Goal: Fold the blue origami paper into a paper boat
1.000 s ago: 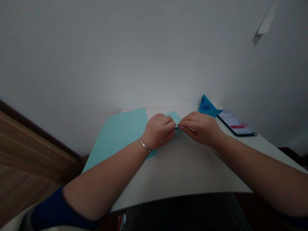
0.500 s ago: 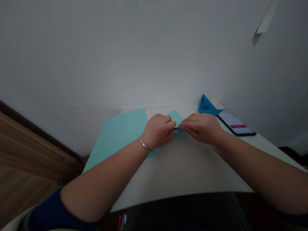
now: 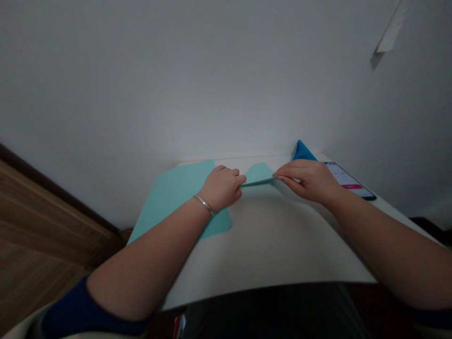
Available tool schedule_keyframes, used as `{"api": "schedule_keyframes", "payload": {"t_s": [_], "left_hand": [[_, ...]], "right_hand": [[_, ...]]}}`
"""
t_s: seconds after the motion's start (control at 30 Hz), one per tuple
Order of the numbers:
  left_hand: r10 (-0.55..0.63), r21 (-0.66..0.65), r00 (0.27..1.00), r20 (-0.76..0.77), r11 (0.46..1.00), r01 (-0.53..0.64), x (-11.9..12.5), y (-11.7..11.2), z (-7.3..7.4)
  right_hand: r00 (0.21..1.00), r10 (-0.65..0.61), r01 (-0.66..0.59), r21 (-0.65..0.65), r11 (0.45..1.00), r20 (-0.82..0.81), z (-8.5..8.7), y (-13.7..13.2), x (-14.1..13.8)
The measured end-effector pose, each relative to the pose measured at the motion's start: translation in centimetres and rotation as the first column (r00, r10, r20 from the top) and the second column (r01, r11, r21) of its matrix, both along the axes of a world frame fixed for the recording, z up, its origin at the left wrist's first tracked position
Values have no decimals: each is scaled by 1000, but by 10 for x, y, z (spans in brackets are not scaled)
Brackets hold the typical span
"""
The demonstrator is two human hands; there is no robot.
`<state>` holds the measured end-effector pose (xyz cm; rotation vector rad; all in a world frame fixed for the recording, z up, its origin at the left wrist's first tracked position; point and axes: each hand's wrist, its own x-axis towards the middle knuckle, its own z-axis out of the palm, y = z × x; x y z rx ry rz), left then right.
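A small folded piece of light teal paper [image 3: 259, 174] is stretched between my two hands, a little above the white table. My left hand [image 3: 223, 186], with a silver bangle at the wrist, pinches its left end. At the right end, the fingertips and thumb of my right hand [image 3: 309, 179] grip the paper's edge. The folded edge facing me runs nearly straight from hand to hand. Under my left hand and forearm lies a larger sheet of teal paper [image 3: 176, 190]. Behind my right hand stands a folded blue paper shape [image 3: 302, 151], its lower part hidden.
A phone [image 3: 348, 181] with a lit screen lies right of my right hand, partly covered by it. The white table [image 3: 268, 249] meets a grey wall [image 3: 226, 80] at the back. Wooden furniture [image 3: 45, 226] stands at the left. A paper strip [image 3: 391, 28] hangs on the wall.
My hands have moved apart, left hand leftward and right hand rightward, so more of the folded paper's edge shows between them. My right hand now covers more of the blue paper shape and phone.
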<state>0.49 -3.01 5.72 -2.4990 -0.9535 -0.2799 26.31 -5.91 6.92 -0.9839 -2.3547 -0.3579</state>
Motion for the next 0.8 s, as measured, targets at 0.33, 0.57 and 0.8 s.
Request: {"api": "schedule_keyframes", "payload": {"t_s": [0.33, 0.57, 0.8], "left_hand": [[175, 19, 981, 84, 984, -177, 4, -7, -2], [-91, 6, 992, 87, 996, 91, 15, -9, -3], [41, -172, 965, 259, 985, 5, 9, -5, -6]], "right_hand": [[996, -71, 71, 1, 997, -55, 2, 0, 5], [1000, -14, 15, -26, 1000, 24, -7, -5, -13], [996, 47, -27, -263, 964, 72, -15, 6, -9]]}}
